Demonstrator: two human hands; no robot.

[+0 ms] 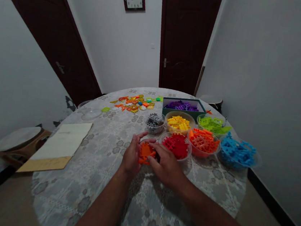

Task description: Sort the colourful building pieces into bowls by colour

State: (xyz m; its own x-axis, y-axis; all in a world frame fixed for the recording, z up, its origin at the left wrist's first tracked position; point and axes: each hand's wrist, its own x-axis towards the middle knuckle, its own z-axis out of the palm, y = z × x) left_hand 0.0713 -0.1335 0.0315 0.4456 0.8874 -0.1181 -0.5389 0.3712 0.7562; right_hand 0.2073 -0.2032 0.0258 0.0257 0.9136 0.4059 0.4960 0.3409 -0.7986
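Over the near middle of the table, both hands hold an orange toothed plastic building piece (146, 153) between them. My left hand (132, 154) grips its left side with the fingers curled behind. From the right, my right hand (165, 163) pinches its edge with thumb and fingers. Whether it is one piece or several joined, I cannot tell. Just beyond my right hand stands a clear bowl of red pieces (176, 145). A bowl of orange pieces (204, 142) is to its right, and a small tub of grey pieces (155, 121) is behind.
Yellow pieces (178, 122), green pieces (213, 124) and blue pieces (238, 150) fill more bowls. A green box (164, 110) holds purple pieces. Mixed loose pieces (133, 104) lie at the back. An open notebook (64, 137) overhangs the left edge; stools stand beyond.
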